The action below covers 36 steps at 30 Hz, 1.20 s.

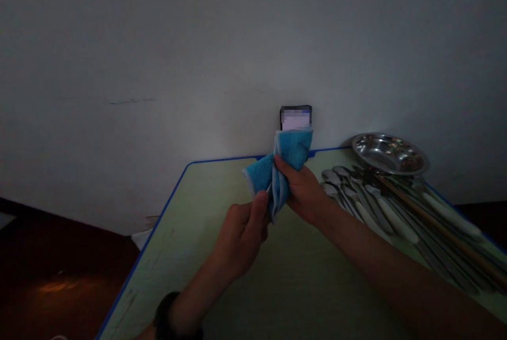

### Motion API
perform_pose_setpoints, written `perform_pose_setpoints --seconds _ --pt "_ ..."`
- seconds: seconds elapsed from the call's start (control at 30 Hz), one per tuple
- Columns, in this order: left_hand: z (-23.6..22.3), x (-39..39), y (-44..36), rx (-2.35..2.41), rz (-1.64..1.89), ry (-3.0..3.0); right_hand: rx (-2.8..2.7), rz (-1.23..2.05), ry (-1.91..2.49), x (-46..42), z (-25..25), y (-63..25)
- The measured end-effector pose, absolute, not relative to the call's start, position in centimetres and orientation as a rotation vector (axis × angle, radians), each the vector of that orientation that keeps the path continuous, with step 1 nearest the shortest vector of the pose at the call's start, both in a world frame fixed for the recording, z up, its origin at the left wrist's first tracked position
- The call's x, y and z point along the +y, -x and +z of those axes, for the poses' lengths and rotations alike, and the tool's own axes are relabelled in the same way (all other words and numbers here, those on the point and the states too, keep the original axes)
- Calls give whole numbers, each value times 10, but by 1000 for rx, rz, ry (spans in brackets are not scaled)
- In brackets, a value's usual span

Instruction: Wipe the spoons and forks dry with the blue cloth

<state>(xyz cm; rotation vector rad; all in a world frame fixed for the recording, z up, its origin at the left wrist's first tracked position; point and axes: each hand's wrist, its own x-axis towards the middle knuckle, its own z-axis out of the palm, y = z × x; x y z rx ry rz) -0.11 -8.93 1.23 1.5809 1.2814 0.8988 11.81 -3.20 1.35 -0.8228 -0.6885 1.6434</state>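
Observation:
A blue cloth (295, 144) with pale edges is bunched and folded above the middle of the table. My right hand (307, 189) is closed around it, the thumb pressed along a fold. Just below and to the left, my left hand (241, 234) is closed in a pinch at the cloth's lower edge. A thin pale sliver shows between that thumb and the cloth; what the left fingers hold is mostly hidden. My left wrist wears a dark band (170, 316).
A pale green table (209, 192) with blue edging stands against a grey wall (198, 65). On the right lie several spoons (330, 175), other cutlery and wooden chopsticks (428, 208), beside a shiny metal bowl (390, 155). A phone (296, 117) leans upright behind the cloth.

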Motion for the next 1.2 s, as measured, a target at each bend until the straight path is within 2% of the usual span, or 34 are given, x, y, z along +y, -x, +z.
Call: perform_pose_setpoints --seconds 0.13,0.27,0.47,0.7,0.9,1.07,1.2 --pt "11 -87 4 1315 839 -1825 -582 1551 904 -27 16 -121" --pt "12 -91 7 1257 935 -1913 -558 1462 938 -26 20 -125" --pt "-6 -97 -2 1325 1022 -1906 -705 1584 806 -34 17 -118" --pt "12 -82 15 1258 540 -1962 -1028 1454 889 -26 9 -131" --pt "38 -66 39 1469 990 -1847 -1384 1707 813 -34 14 -137" --pt "48 -66 39 1530 1073 -1920 -1503 1877 730 -42 12 -133" --pt "53 -68 41 1546 1151 -2000 -1358 1954 630 -41 9 -130"
